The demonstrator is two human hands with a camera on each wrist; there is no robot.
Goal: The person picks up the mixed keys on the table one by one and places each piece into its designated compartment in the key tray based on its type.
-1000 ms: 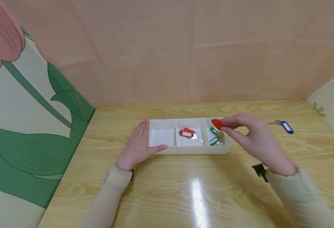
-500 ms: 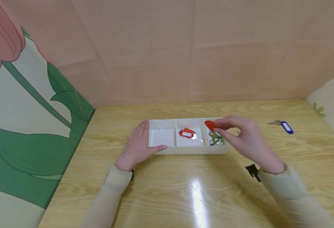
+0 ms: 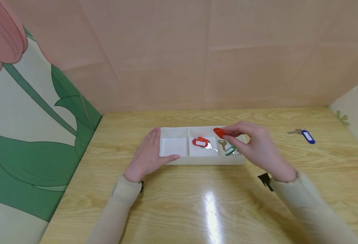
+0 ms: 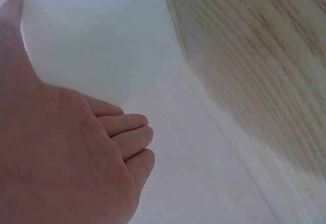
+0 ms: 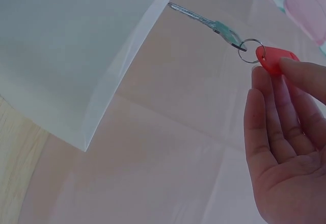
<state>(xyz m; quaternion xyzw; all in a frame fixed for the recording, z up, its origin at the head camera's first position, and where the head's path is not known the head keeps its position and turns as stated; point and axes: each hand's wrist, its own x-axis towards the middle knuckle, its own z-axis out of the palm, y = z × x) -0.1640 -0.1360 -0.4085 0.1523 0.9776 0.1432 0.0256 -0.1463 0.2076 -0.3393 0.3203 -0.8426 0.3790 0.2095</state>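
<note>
My right hand (image 3: 258, 145) pinches a red key tag (image 3: 219, 132) between thumb and fingers, over the divider between the middle and right compartments of a white tray (image 3: 203, 161). From the tag's ring hangs a key (image 5: 229, 33), clear in the right wrist view. Red key tags (image 3: 201, 142) with a silver key lie in the middle compartment. Green key tags (image 3: 230, 151) with keys sit in the right one, partly hidden by my right hand. My left hand (image 3: 146, 157) lies along the tray's left end, fingers straight, thumb over the front rim.
A key with a blue tag (image 3: 308, 137) lies on the wooden table (image 3: 173, 196), right of the tray. Behind the table stands a pinkish covering (image 3: 197, 67). A wall with a painted plant (image 3: 38, 135) rises at the left.
My right hand has moved left with the red key tag, from above the right compartment to the divider beside the middle one. My left hand has stayed in place.
</note>
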